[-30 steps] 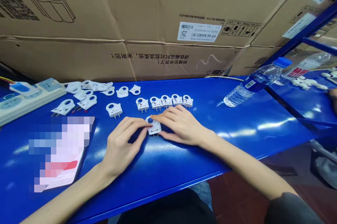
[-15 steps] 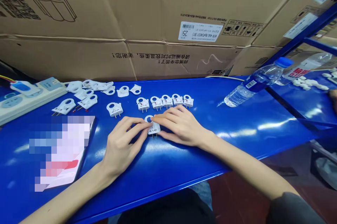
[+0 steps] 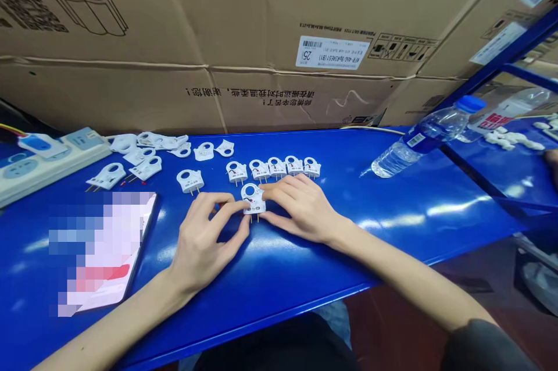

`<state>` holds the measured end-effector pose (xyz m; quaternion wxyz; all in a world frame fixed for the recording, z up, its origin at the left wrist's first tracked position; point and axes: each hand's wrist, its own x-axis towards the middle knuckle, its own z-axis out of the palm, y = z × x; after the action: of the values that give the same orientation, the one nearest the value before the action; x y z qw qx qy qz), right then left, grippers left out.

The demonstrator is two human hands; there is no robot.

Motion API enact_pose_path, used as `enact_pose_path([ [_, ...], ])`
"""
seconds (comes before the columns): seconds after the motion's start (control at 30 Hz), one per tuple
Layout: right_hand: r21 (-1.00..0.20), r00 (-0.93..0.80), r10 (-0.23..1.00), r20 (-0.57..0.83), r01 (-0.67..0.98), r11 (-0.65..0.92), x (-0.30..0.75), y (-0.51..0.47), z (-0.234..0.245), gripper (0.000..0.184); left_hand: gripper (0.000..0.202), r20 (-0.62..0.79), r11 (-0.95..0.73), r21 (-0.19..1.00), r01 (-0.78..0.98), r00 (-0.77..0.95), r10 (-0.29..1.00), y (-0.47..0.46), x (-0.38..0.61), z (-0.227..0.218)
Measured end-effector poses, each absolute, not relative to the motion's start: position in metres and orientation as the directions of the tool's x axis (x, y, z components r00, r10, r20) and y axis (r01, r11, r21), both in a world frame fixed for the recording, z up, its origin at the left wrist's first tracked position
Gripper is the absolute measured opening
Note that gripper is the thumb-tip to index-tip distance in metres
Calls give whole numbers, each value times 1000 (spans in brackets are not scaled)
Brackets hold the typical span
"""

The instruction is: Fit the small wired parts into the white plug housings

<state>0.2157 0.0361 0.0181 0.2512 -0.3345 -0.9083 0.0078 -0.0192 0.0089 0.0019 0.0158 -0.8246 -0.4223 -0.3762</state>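
Between my hands is a white two-pin plug housing with a round hole, its metal pins pointing toward me and a small dark and red part inside. My left hand pinches its left lower edge with thumb and index finger. On the other side, my right hand grips its right edge. Behind it stands a row of similar plug housings, and one more plug housing lies to the left of that row.
At the left are a pile of white plug parts, a power strip and a blurred phone-like slab. A water bottle leans at the right by a blue metal frame. Large cardboard boxes wall the back of the blue table.
The plug housing has shifted slightly up, away from me, and turned a little. My fingers have drawn back from its hole toward its edges, so more of its face shows.
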Motion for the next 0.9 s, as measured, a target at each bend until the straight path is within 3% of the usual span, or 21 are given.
enact_pose_path([
  [0.3,-231,-681,630,373,590,774,211,34,13,31,12,582,-622,130,773,448,679,8,-18,3],
  [0.43,-229,-677,653,338,614,755,210,33,13,33,10,581,-505,61,861,381,720,13,-24,6],
  [0.63,-230,-678,669,306,629,743,210,34,14,32,14,517,-355,-132,926,369,772,23,-35,5],
  [0.8,-219,-681,665,308,629,746,210,34,15,31,25,496,-321,-101,941,328,804,22,-34,6],
  [0.9,-214,-680,665,308,632,745,210,34,16,31,21,529,-331,-123,936,344,776,20,-34,8],
])
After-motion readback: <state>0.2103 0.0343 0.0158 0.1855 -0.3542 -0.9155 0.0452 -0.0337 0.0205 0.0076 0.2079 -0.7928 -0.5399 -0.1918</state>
